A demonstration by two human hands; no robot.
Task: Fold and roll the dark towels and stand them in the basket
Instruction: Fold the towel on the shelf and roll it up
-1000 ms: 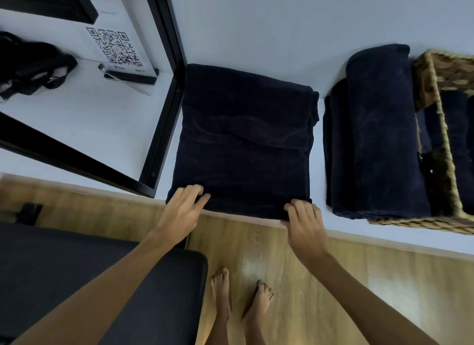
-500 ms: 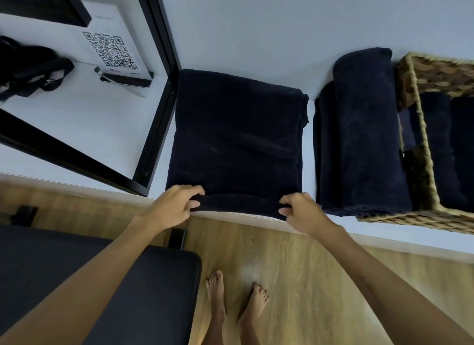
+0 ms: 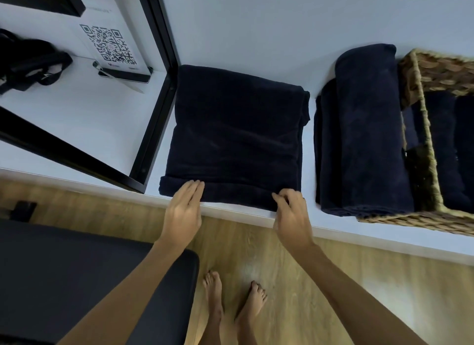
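A pale bench [image 3: 243, 36] runs across the upper half of the frame above a wood floor, and the folded dark towel [image 3: 236, 134] lies flat at its near edge, in the middle of the picture. The left hand [image 3: 183, 211] lays straight fingers [image 3: 193, 190], held together, on the towel's near hem, where a first narrow turn of cloth shows as a low ridge; the right hand [image 3: 292, 216] has its fingers [image 3: 280, 199] curled and appears to pinch that same ridge near the lower right corner. So the rolling has just begun. The next move, as I judge it, calls for both hands to push the roll evenly toward the top of the frame, keeping it tight and square. To the right, a stack of folded towels [image 3: 364, 129] lies against the wicker basket [image 3: 420, 216], with dark towels inside it.
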